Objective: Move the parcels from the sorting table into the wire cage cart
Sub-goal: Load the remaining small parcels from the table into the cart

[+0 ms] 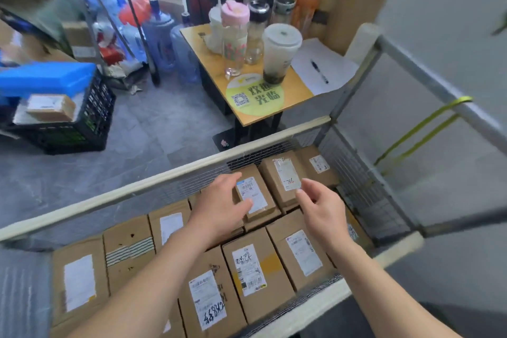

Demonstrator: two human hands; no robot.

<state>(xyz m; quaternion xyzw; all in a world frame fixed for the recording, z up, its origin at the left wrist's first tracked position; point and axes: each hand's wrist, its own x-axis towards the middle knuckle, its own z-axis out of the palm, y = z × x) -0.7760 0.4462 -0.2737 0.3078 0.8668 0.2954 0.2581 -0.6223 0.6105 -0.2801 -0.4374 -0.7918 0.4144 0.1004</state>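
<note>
Both bare forearms reach forward and down into the wire cage cart (354, 173), over the cardboard parcels packed inside it. The left hand (219, 208) lies palm-down with its fingers spread loosely, its fingertips resting on the left edge and label of a small parcel (255, 197) that sits on top of the others near the cart's far wall. The right hand (319, 206) hovers just to the right of that parcel, half curled, thumb and forefinger apart and gripping nothing; its fingertips are close to the white label of the neighbouring parcel (285, 175). Whether they touch it I cannot tell.

The parcels lie label-up in tight rows, side against side, filling the cart floor from the near padded rail (301, 310) to the far one. Mesh walls close off the far and right sides. Beyond the far rail stands a small table (274, 107) with bottles and a cup; open grey floor (137, 145) lies to the left of it.
</note>
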